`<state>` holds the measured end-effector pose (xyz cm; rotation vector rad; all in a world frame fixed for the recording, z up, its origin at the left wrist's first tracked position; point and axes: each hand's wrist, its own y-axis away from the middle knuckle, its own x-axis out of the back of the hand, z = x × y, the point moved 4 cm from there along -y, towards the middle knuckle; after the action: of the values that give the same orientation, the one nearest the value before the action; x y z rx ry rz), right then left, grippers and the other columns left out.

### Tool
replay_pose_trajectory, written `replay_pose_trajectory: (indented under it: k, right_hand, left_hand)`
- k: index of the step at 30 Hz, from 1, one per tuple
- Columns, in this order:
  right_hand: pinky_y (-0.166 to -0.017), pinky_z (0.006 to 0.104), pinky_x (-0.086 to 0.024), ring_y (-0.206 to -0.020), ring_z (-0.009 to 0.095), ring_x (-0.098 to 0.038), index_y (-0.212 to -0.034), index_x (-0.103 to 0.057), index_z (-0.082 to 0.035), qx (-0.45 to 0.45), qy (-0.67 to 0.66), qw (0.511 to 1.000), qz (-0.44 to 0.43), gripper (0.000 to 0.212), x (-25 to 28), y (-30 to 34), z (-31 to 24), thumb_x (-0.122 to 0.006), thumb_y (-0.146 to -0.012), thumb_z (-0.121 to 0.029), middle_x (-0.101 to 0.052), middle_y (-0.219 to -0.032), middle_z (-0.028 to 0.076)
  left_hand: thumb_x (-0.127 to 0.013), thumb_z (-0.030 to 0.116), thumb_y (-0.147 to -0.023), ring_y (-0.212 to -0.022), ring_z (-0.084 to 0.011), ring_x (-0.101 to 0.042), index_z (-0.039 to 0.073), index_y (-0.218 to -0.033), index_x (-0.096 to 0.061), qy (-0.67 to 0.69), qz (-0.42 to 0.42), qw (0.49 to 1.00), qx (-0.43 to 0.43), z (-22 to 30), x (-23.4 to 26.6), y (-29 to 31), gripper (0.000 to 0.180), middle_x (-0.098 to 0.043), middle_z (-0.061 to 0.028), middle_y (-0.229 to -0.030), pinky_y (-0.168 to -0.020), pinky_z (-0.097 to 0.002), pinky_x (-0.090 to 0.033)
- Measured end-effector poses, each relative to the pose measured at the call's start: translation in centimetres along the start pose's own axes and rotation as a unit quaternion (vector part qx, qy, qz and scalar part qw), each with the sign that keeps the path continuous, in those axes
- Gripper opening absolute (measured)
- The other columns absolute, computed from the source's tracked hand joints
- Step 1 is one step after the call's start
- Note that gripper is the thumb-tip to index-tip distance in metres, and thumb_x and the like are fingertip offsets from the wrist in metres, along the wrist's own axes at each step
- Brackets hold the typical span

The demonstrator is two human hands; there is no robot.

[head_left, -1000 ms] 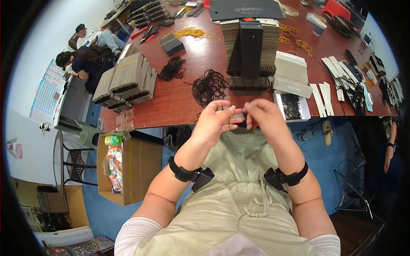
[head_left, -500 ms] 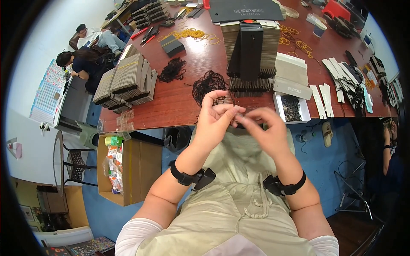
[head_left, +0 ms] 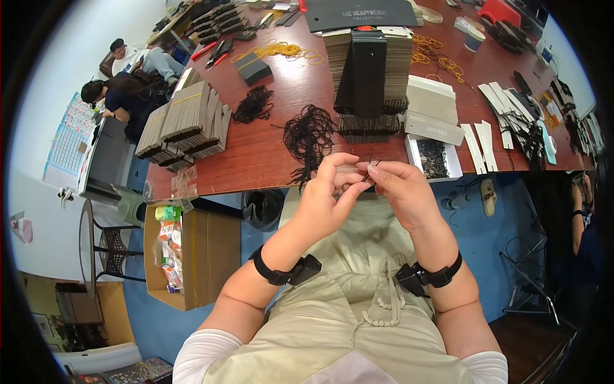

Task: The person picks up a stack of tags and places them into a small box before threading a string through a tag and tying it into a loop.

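My left hand (head_left: 332,197) and my right hand (head_left: 404,192) meet at the fingertips over my lap, just off the table's near edge. Both are closed in a pinch. Thin dark ends of a black string (head_left: 375,161) poke out by the right fingertips; the rest of it is hidden by my fingers. Beyond the left hand lies a loose tangle of black strings (head_left: 308,136), trailing toward the table edge. Behind my hands stands a tall stack of dark-faced cardboard tags (head_left: 368,73). An open white box (head_left: 455,168) with small black pieces sits beyond the right hand.
Bundled tags (head_left: 185,121) and a smaller black string pile (head_left: 253,105) occupy the left of the table (head_left: 294,80). White tag strips (head_left: 481,146) lie at right. Yellow rubber bands (head_left: 275,50) and a paper cup (head_left: 474,40) are farther back. A cardboard box (head_left: 211,256) stands on the floor.
My right hand has slowed from a blur and now pinches beside the left fingertips. The left hand has turned slightly and lowered. The view has shifted a little.
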<state>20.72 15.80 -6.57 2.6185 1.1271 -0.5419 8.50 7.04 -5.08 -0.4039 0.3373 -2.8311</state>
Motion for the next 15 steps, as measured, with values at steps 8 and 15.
replay_pose_trajectory:
  k: [8, 15]
  right_hand:
    - [-0.071, 0.0244, -0.042, -0.081, 0.009, -0.055, -0.102, -0.068, 0.001, -0.048, -0.089, 0.995, -0.005, 0.026, 0.1, -0.2, -0.3, -0.064, -0.088, -0.021, -0.066, -0.092, 0.003]
    - [-0.072, 0.0244, -0.041, -0.081, 0.009, -0.053, -0.101, -0.069, -0.001, -0.029, -0.062, 0.998, -0.005, 0.024, 0.5, -0.4, -0.9, -0.065, -0.087, -0.020, -0.065, -0.092, 0.003]
  left_hand:
    - [-0.054, -0.005, -0.089, -0.071, -0.0096, -0.058, 0.001, -0.123, -0.036, 0.102, -0.026, 0.994, 0.020, -0.9, -0.3, 0.5, 0.039, -0.066, -0.0132, -0.099, -0.064, -0.0222, -0.047]
    - [-0.054, -0.003, -0.090, -0.077, -0.0108, -0.059, 0.003, -0.124, -0.036, 0.153, -0.057, 0.983, 0.084, -1.0, -0.4, 0.9, 0.038, -0.065, -0.0157, -0.102, -0.066, -0.0240, -0.049]
